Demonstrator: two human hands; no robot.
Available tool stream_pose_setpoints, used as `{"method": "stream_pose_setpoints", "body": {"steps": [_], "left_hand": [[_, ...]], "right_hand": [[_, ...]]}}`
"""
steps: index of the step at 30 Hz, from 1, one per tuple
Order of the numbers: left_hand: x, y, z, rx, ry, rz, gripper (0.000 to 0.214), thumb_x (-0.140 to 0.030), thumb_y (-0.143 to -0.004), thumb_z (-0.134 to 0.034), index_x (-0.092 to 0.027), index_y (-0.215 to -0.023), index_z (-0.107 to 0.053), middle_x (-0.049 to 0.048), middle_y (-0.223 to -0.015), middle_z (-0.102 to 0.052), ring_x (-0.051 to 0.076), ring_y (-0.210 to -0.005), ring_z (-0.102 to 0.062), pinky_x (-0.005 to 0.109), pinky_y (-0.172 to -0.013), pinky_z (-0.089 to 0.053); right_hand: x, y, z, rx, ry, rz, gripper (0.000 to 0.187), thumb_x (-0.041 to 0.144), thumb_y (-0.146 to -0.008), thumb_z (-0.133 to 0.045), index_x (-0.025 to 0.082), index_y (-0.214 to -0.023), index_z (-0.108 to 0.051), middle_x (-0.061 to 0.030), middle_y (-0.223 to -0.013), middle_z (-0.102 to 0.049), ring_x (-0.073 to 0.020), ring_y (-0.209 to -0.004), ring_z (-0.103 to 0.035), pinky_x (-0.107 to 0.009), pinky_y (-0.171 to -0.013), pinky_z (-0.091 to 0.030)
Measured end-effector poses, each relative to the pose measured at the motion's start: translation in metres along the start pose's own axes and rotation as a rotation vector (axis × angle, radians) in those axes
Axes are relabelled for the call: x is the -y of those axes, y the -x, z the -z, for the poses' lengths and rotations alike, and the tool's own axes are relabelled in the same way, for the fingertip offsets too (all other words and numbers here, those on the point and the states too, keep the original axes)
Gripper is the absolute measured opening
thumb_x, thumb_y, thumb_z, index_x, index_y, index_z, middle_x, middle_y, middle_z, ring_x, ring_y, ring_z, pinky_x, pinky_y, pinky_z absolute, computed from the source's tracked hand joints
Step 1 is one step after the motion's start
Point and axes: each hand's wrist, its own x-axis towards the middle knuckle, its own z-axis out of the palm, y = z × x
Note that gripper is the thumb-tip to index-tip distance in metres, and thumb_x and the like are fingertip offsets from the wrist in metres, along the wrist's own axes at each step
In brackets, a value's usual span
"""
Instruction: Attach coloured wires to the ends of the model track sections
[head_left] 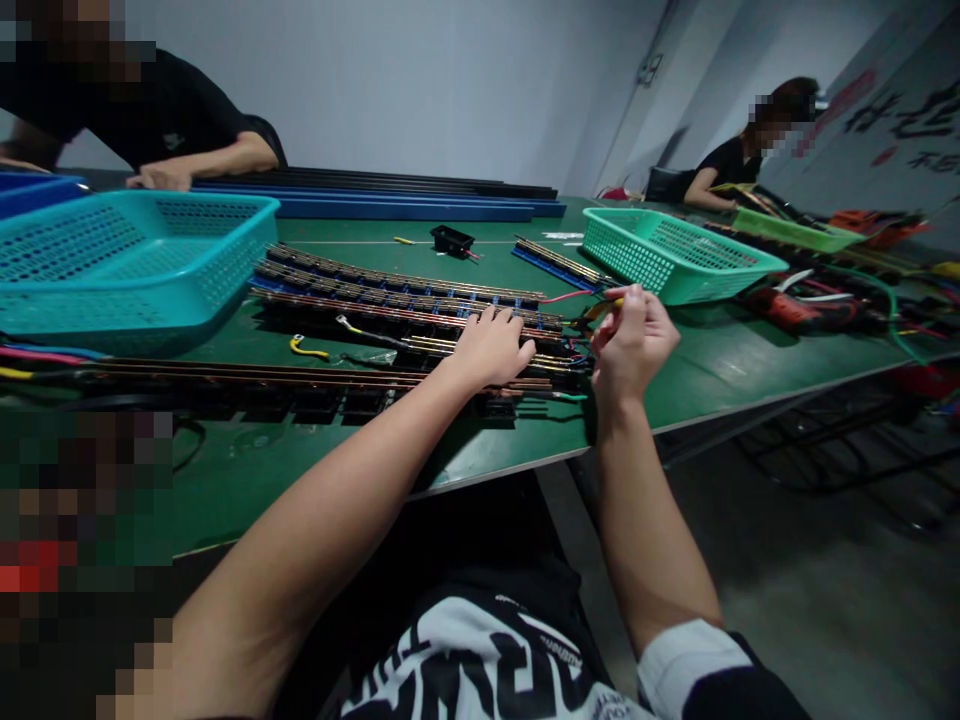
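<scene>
Long assemblies of copper-coloured bars on black and blue supports lie side by side across the table. My left hand rests on them near their right ends, palm down with the fingers spread. Just beyond those ends, my right hand is closed around pliers with yellow-orange grips. The jaws point left toward the bar ends; whether they touch a wire I cannot tell. A pink wire reaches from one assembly toward the pliers. Nearer to me, a green wire sticks out of the front assembly.
Turquoise basket at left, green basket at right. Blue and black rails lie at the back, near a small black box. A red tool lies right. Two other people sit across the table. The front edge is close.
</scene>
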Motion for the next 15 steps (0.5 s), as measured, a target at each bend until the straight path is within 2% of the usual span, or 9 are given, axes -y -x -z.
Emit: {"method": "stream_pose_setpoints", "body": {"steps": [5, 10, 12, 15], "left_hand": [[0.0, 0.0, 0.001, 0.001, 0.003, 0.003, 0.049, -0.041, -0.101, -0.037, -0.012, -0.134, -0.059, 0.0146, -0.15, -0.053, 0.032, -0.141, -0.043, 0.047, -0.113, -0.039], [0.001, 0.0, 0.0, -0.004, 0.015, -0.008, 0.051, -0.041, -0.102, -0.034, -0.01, -0.135, -0.058, 0.0157, -0.15, -0.053, 0.031, -0.139, -0.045, 0.046, -0.113, -0.039], [0.001, 0.0, 0.0, -0.003, 0.019, -0.004, 0.051, -0.041, -0.103, -0.033, -0.011, -0.135, -0.058, 0.0156, -0.151, -0.052, 0.031, -0.14, -0.044, 0.047, -0.113, -0.038], [0.0, 0.0, 0.001, 0.005, 0.024, 0.002, 0.051, -0.043, -0.102, -0.036, -0.012, -0.136, -0.057, 0.0153, -0.151, -0.052, 0.031, -0.141, -0.042, 0.047, -0.114, -0.037]], "right_hand": [[-0.002, 0.01, 0.005, 0.213, 0.289, 0.137, 0.04, 0.051, -0.089, -0.058, 0.02, -0.064, -0.064, 0.0043, -0.052, -0.047, -0.0085, -0.047, -0.04, -0.025, -0.048, -0.031], [-0.002, 0.019, 0.007, 0.557, 0.482, 0.273, 0.032, 0.039, -0.088, -0.061, 0.02, -0.063, -0.067, 0.0042, -0.05, -0.05, -0.0085, -0.047, -0.04, -0.026, -0.051, -0.032], [-0.002, 0.02, 0.007, 0.561, 0.488, 0.275, 0.03, 0.038, -0.088, -0.061, 0.02, -0.066, -0.069, 0.0043, -0.051, -0.05, -0.0085, -0.047, -0.041, -0.026, -0.051, -0.032], [-0.003, 0.021, 0.007, 0.396, 0.443, 0.227, 0.027, 0.041, -0.086, -0.065, 0.02, -0.07, -0.068, 0.0052, -0.052, -0.048, -0.0083, -0.047, -0.039, -0.026, -0.049, -0.03]]}}
